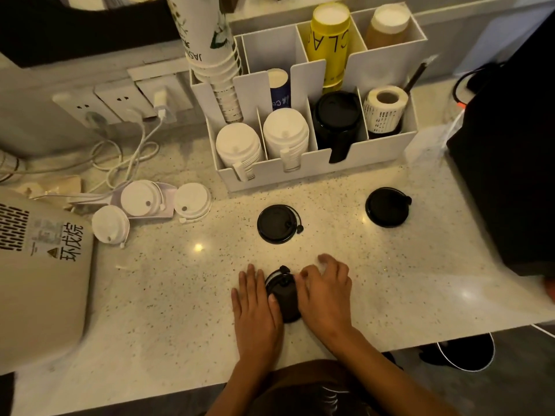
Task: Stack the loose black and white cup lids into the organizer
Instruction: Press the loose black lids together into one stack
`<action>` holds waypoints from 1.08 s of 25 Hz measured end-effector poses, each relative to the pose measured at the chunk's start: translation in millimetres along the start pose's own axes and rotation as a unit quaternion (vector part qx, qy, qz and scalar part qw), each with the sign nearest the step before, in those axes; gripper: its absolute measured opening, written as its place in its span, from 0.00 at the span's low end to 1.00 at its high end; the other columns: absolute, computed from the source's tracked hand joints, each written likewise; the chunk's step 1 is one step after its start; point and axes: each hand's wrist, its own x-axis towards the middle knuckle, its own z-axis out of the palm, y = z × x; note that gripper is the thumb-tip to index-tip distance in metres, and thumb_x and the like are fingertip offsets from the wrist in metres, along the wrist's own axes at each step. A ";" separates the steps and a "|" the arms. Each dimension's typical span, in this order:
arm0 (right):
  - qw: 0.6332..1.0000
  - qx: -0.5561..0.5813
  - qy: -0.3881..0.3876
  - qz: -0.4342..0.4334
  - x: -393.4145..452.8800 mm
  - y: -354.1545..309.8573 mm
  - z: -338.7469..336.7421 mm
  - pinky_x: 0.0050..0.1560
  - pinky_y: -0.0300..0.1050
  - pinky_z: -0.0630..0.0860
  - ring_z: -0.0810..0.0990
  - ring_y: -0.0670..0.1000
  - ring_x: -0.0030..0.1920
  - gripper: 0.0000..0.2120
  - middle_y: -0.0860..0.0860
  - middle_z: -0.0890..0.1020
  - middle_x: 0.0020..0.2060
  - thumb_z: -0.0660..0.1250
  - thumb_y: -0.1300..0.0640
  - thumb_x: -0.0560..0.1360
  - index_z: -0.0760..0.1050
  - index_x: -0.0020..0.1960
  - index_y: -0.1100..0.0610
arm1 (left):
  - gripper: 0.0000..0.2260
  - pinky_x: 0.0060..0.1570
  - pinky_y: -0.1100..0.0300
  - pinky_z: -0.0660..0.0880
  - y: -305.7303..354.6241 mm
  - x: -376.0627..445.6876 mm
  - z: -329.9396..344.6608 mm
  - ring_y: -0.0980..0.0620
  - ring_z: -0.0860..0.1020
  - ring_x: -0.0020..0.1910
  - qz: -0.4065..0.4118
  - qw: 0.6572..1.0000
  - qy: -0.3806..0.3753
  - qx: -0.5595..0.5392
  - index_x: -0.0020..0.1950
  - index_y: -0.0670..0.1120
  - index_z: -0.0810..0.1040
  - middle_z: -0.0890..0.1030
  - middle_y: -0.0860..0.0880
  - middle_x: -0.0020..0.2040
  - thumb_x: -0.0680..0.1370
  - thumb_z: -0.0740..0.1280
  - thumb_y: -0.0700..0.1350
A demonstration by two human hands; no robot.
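Speckled stone counter (150,295) fills your head view, and you have both hands low at its near edge: your left hand (255,307) and right hand (326,295) press in from either side on a small stack of black lids (283,298), fingers closed around its rim, though how many lids sit in that stack is hard to tell under your fingers. Two more black lids lie loose and flat, one (277,224) just beyond your hands and another (387,207) well to the right. Three white lids (141,199) rest near the cables at the left. Behind them stands the white organizer (360,160): its front row holds two stacks of white lids (238,145) in the left compartments, a stack of black lids (336,118) in the next, and a roll of printed labels (386,106) at the right end. Behind, you can read "JASM" on a tilted stack of paper cups (210,40) and "CLA" on a yellow cup (329,40); a brown cup (387,27) fills the back right slot and a blue cup (279,88) sits between rows. At far left a beige machine (45,265) carries Chinese characters.
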 end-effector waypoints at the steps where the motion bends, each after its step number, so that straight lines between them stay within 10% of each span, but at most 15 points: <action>1: 0.999 0.016 -0.031 -0.007 -5.4 -1.5 -4.9 0.60 0.49 0.74 0.69 0.54 0.63 0.15 0.55 0.74 0.64 0.60 0.45 0.80 0.79 0.56 0.53 | 0.28 0.78 0.47 0.47 0.4 0.2 -0.2 0.48 0.50 0.81 -0.002 1.000 0.002 -0.002 0.80 0.43 0.56 0.54 0.46 0.82 0.84 0.36 0.54; 6: 0.963 0.212 -0.146 0.081 -1.3 -17.1 -17.1 0.54 0.37 0.73 0.74 0.48 0.57 0.17 0.50 0.77 0.57 0.69 0.52 0.77 0.73 0.64 0.52 | 0.29 0.79 0.51 0.45 0.8 3.8 -3.2 0.54 0.48 0.81 -0.033 0.997 0.013 -0.075 0.80 0.46 0.56 0.54 0.51 0.82 0.83 0.37 0.56; 11: 0.838 0.435 -0.254 0.210 1.2 -13.5 -38.8 0.56 0.41 0.79 0.81 0.50 0.58 0.15 0.48 0.83 0.53 0.72 0.65 0.74 0.79 0.58 0.53 | 0.25 0.77 0.49 0.58 5.9 4.7 -31.7 0.52 0.62 0.77 -0.073 0.972 -0.023 -0.223 0.74 0.50 0.70 0.69 0.51 0.75 0.83 0.48 0.59; 14: 0.820 0.467 -0.270 0.193 -0.9 -8.7 -60.8 0.60 0.49 0.80 0.84 0.51 0.56 0.14 0.51 0.86 0.52 0.71 0.65 0.74 0.80 0.57 0.53 | 0.08 0.59 0.57 0.79 19.7 3.8 -66.8 0.52 0.81 0.60 -0.155 0.903 -0.064 -0.396 0.60 0.55 0.77 0.83 0.52 0.57 0.83 0.61 0.51; 19: 0.767 0.541 -0.298 0.174 -11.6 3.3 -87.7 0.54 0.52 0.83 0.85 0.53 0.54 0.14 0.54 0.87 0.51 0.68 0.67 0.76 0.76 0.60 0.57 | 0.16 0.54 0.48 0.81 27.9 6.6 -103.4 0.45 0.84 0.56 -0.226 0.739 -0.202 -0.602 0.60 0.41 0.82 0.86 0.43 0.55 0.75 0.68 0.46; 27: 0.778 0.524 -0.317 0.142 -19.4 14.0 -100.2 0.53 0.52 0.83 0.86 0.53 0.53 0.12 0.53 0.87 0.51 0.70 0.62 0.77 0.78 0.60 0.58 | 0.17 0.52 0.49 0.81 39.1 13.1 -108.2 0.41 0.84 0.56 -0.207 0.739 -0.222 -0.602 0.59 0.38 0.82 0.85 0.38 0.55 0.75 0.67 0.46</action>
